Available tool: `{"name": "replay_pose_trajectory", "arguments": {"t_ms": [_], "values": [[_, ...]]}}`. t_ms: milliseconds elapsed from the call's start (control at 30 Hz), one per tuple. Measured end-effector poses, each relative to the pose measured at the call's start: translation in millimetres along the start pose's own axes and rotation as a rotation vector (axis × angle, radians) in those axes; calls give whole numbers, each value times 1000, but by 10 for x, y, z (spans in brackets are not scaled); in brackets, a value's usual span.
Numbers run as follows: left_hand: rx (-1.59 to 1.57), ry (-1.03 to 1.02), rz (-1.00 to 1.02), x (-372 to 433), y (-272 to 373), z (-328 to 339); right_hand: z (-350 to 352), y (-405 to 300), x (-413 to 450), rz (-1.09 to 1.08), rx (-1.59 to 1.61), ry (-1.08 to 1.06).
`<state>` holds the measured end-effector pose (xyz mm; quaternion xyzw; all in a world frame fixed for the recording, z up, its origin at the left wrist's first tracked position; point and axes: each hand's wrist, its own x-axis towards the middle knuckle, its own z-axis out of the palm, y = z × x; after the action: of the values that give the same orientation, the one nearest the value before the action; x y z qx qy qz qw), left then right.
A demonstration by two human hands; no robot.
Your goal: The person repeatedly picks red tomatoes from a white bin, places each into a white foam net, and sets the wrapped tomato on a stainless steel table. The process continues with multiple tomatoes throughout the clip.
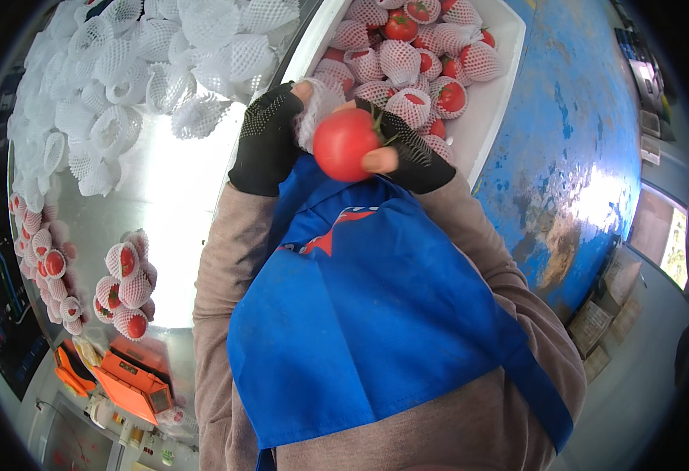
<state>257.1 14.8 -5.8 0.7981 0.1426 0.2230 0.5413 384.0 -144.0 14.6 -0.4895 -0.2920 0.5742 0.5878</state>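
My right hand [406, 144], in a black fingerless glove with grip dots, holds a red tomato [345, 145] with its green stem towards the palm. Close beside it, my left hand [273, 132], gloved alike, grips a white foam net sleeve [316, 112]; whether anything is inside the sleeve is hidden. Beyond both hands stands a white foam box [494, 126] full of tomatoes in foam nets [400, 62]. Loose white foam nets [126, 65] lie heaped on the metal table at the left.
On the metal table [170, 159], netted tomatoes stand in a cluster [126, 288] and a long row [50, 265] at the left. Orange devices [132, 382] are at the lower left. A worn blue surface [568, 118] spreads right of the box.
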Motion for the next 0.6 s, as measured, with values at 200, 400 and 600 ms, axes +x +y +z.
{"name": "replay_pose_trajectory", "arguments": {"t_ms": [200, 400, 600], "values": [[-218, 267, -415, -28, 357, 53, 131, 107, 113, -316, -751, 489], [153, 290, -180, -223, 500, 246, 89, 305, 180, -553, -1086, 654], [-441, 358, -334, -289, 264, 204, 166, 213, 217, -590, -1031, 547]]}}
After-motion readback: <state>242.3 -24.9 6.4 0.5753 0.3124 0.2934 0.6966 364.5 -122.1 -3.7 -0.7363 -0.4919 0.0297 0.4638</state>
